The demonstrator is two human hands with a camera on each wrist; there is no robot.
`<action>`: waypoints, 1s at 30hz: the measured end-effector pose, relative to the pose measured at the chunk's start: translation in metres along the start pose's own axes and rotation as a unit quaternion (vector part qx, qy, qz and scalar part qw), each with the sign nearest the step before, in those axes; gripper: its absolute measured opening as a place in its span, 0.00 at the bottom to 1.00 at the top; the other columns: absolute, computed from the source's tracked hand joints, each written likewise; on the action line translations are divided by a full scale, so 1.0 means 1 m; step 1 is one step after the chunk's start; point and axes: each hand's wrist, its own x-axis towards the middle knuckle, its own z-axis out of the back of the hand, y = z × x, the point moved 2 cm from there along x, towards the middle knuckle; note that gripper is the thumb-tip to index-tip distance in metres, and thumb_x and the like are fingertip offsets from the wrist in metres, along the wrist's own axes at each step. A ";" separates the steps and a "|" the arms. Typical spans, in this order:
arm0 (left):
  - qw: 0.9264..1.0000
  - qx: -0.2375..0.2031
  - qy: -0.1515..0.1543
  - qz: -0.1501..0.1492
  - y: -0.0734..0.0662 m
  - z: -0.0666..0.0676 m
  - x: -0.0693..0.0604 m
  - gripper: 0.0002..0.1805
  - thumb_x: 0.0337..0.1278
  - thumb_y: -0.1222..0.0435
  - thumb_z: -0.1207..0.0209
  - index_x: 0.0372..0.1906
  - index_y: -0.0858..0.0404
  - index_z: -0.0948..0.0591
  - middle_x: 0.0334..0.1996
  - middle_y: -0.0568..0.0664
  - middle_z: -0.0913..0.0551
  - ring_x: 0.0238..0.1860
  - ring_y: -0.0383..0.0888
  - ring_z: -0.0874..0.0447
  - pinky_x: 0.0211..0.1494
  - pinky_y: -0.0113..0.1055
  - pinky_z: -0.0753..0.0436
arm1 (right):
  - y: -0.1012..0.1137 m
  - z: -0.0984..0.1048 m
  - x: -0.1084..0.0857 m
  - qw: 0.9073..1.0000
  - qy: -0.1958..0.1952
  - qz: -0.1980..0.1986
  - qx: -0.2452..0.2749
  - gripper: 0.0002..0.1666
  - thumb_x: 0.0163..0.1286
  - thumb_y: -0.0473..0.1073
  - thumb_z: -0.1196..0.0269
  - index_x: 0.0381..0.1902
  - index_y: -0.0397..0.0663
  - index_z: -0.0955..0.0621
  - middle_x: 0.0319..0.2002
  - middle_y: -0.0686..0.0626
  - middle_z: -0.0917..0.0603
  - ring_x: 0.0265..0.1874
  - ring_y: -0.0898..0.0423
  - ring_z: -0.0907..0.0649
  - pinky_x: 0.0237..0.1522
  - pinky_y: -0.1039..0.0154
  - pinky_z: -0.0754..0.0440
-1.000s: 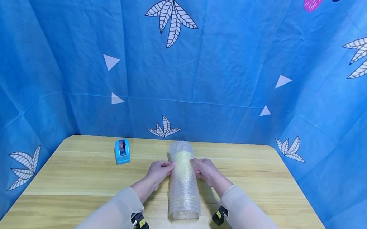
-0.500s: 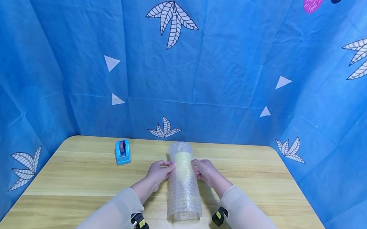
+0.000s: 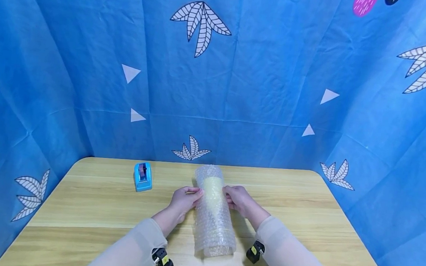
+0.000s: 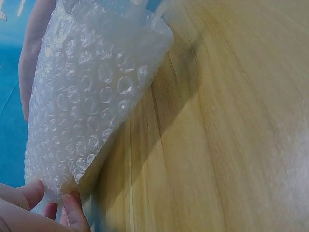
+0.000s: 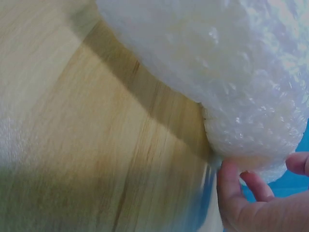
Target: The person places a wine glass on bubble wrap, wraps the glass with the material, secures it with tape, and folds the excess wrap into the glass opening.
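Observation:
A long roll of bubble wrap (image 3: 214, 231) lies on the table, pointing away from me, with something pale yellow (image 3: 213, 186) showing through its upper half. At the roll's left side, my left hand (image 3: 183, 201) holds it between thumb and fingers. My right hand (image 3: 240, 200) grips the opposite side at about the same height. In the left wrist view, the fingertips (image 4: 75, 210) pinch the bubble wrap near its lower edge. The right wrist view has fingers (image 5: 231, 186) under the wrap and the thumb on its other side. What the yellow thing is cannot be made out.
A blue tape dispenser (image 3: 142, 177) stands at the back left of the wooden table (image 3: 90, 207). Behind and along both sides hangs a blue printed curtain (image 3: 263, 70). Each sleeve bears a small black camera mount (image 3: 254, 251).
The near end of the bubble wrap roll has swung slightly to the right. Both hands keep their hold at nearly the same spots, and the tape dispenser stays where it was.

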 end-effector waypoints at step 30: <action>1.000 -0.016 0.004 0.003 0.001 -0.004 0.001 0.20 0.62 0.66 0.33 0.54 0.75 0.20 0.50 0.59 0.18 0.43 0.40 0.16 0.54 0.37 0.16 | 0.001 0.002 -0.003 1.000 -0.023 0.005 -0.006 0.11 0.71 0.43 0.40 0.35 0.41 0.28 0.26 0.50 0.26 0.22 0.60 0.27 0.29 0.67 0.22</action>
